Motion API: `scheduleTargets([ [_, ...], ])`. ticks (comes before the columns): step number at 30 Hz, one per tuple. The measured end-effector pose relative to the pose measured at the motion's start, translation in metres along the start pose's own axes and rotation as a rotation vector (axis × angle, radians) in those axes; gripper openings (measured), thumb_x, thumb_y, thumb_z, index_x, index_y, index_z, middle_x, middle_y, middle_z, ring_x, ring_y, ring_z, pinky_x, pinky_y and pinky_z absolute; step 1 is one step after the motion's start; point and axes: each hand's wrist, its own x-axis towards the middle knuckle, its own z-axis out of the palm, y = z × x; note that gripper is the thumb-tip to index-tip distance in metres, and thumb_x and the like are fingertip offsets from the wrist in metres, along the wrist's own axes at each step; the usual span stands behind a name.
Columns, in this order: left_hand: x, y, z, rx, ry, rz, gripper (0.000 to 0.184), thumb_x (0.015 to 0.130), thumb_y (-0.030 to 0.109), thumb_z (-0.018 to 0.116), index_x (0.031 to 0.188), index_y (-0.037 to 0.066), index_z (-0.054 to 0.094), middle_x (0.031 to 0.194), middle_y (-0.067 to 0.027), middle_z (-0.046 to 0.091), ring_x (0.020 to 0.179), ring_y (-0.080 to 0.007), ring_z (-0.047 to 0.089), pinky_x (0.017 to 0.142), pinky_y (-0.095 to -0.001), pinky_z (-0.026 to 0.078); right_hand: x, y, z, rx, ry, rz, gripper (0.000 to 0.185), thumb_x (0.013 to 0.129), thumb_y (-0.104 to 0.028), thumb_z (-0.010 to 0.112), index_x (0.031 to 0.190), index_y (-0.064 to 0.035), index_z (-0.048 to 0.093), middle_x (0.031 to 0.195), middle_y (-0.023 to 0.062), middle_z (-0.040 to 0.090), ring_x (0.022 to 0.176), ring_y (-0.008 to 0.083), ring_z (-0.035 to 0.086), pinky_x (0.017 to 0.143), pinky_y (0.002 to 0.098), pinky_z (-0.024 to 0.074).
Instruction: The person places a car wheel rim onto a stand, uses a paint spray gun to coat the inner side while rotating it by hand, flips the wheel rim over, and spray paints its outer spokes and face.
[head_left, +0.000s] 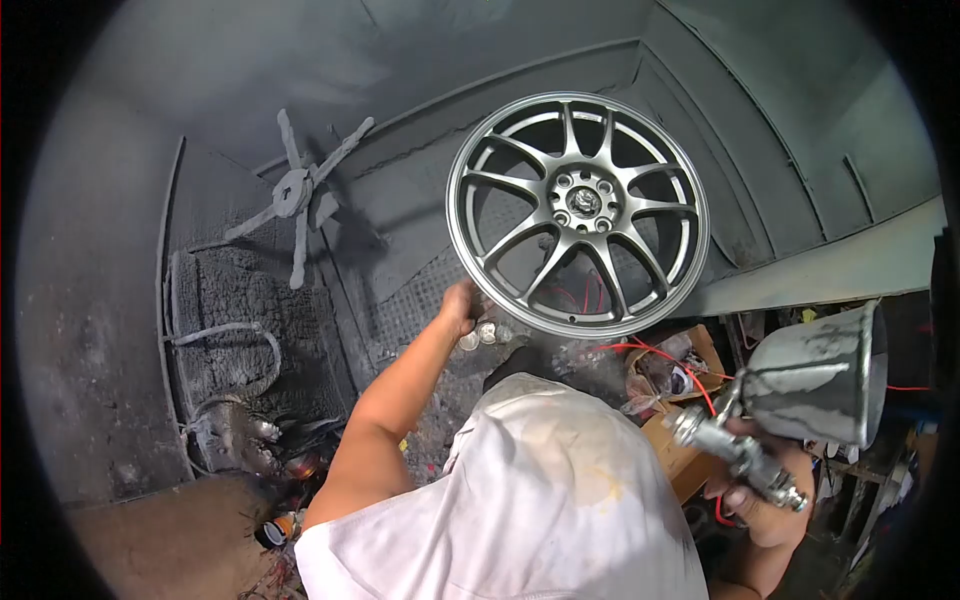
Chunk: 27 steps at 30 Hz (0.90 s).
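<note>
A silver multi-spoke wheel faces up, its centre showing several bolt holes. My left hand is closed just below and left of the wheel's rim; what it grips is hidden, and I cannot tell whether it touches the rim. On the right, my right hand is wrapped round a metal spray gun, held apart from the wheel. The gun's large grey cup is streaked with paint.
A paint-coated cross-shaped stand is at the left, above a crusted grey panel. Red hose runs past an open cardboard box at lower right. Grey booth walls surround the wheel. An orange-and-black object lies at lower left.
</note>
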Motion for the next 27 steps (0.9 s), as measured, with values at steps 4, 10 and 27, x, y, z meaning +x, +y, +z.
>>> scheduleTargets([
  [4,0.019,-0.05,0.012,-0.074,-0.012,0.032,0.03,0.103,0.02,0.043,0.107,0.006,0.069,0.099,-0.0066,0.07,0.083,-0.0224,0.066,0.075,-0.033,0.055,-0.006,0.025,-0.019,0.129,0.015,0.032,0.068,0.076,-0.022,0.087,0.126,0.0155,0.06,0.091,0.0156,0.07,0.073,0.0191,0.067,0.069,0.0289,0.0532],
  [10,-0.018,-0.093,0.048,0.085,0.057,-0.057,0.027,0.101,0.018,0.045,0.105,0.006,0.069,0.095,-0.0072,0.07,0.077,-0.0188,0.063,0.068,-0.0324,0.054,0.0,0.037,-0.057,-0.283,0.187,-0.121,0.074,0.084,-0.037,0.081,0.135,0.0117,0.056,0.078,0.0077,0.066,0.07,0.0123,0.061,0.066,0.0245,0.0463],
  [27,0.004,-0.122,0.064,0.132,-0.012,-0.117,0.025,0.098,0.016,0.046,0.098,0.007,0.07,0.084,-0.0065,0.07,0.076,-0.0171,0.062,0.067,-0.0334,0.054,-0.012,0.078,-0.067,-0.05,0.142,-0.156,0.065,0.084,-0.02,0.081,0.134,0.0122,0.056,0.085,0.0101,0.068,0.075,0.0141,0.062,0.074,0.0267,0.0491],
])
